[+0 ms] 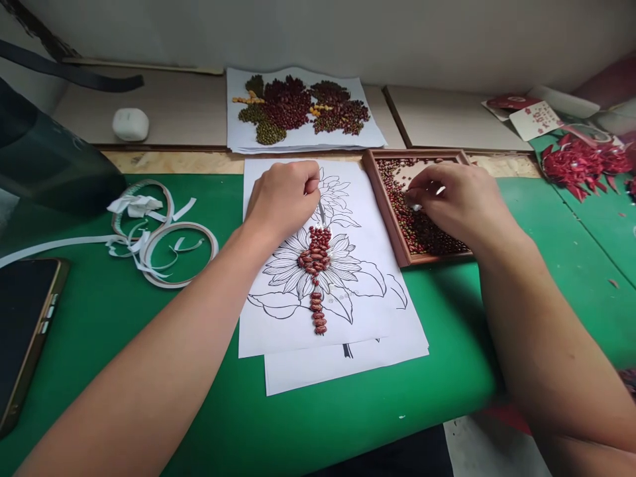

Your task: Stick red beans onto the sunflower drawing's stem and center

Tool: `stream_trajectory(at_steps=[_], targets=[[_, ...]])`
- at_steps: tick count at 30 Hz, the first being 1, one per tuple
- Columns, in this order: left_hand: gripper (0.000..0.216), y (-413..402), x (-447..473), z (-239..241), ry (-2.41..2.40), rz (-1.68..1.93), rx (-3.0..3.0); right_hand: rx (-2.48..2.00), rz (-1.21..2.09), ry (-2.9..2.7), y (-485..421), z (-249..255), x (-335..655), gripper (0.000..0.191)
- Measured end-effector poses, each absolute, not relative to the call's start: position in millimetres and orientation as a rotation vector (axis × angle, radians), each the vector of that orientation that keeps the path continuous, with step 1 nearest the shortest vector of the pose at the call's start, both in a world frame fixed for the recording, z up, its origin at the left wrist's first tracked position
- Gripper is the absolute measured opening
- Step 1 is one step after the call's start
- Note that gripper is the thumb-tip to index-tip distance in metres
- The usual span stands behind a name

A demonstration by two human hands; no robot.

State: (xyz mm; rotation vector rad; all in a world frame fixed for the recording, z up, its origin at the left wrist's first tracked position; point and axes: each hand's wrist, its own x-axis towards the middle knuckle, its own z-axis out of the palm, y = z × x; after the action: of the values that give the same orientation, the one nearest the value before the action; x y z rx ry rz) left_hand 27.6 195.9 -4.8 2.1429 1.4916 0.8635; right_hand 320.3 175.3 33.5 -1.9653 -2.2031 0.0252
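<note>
On a white sheet with a line-drawn flower point(278, 334), speckled brown beans point(314, 260) fill the flower's centre and run down its stem in a column. Small dark red beans point(319, 236) form a patch just above the centre. My left hand point(285, 192) is closed over the upper part of the sheet; whatever its fingers hold is hidden. Over a wooden tray point(390, 215) of mixed red and green beans point(422, 235), my right hand point(450, 192) has thumb and fingers pinched together. A small white bit shows at its fingertips, too small to name.
Two rolls of white double-sided tape point(181, 255) with peeled strips lie left, near a phone point(30, 331) and a dark bottle point(50, 152). Behind are a finished bean picture point(298, 109) and a white earbud case point(130, 124). Red ribbon flowers point(576, 162) lie right.
</note>
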Motion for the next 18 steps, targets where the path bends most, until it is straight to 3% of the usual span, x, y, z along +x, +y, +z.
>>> stream_trajectory(at_steps=[8,11,14,18], targets=[[0.026,195.6,27.2,-4.0,1.487,0.867,2.147,-1.959,-0.138,-2.002,166.1,46.9,302.5,0.027],[0.025,195.5,27.6,-3.6,1.488,0.861,2.152,-1.574,-0.047,-2.178,143.3,47.2,275.4,0.032],[0.024,195.5,28.0,-3.9,1.485,0.857,2.162,-1.054,0.261,-2.575,115.0,39.5,242.2,0.024],[0.025,195.4,28.1,-5.2,1.491,0.87,2.169,-0.832,0.302,-2.772,96.5,29.6,217.9,0.026]])
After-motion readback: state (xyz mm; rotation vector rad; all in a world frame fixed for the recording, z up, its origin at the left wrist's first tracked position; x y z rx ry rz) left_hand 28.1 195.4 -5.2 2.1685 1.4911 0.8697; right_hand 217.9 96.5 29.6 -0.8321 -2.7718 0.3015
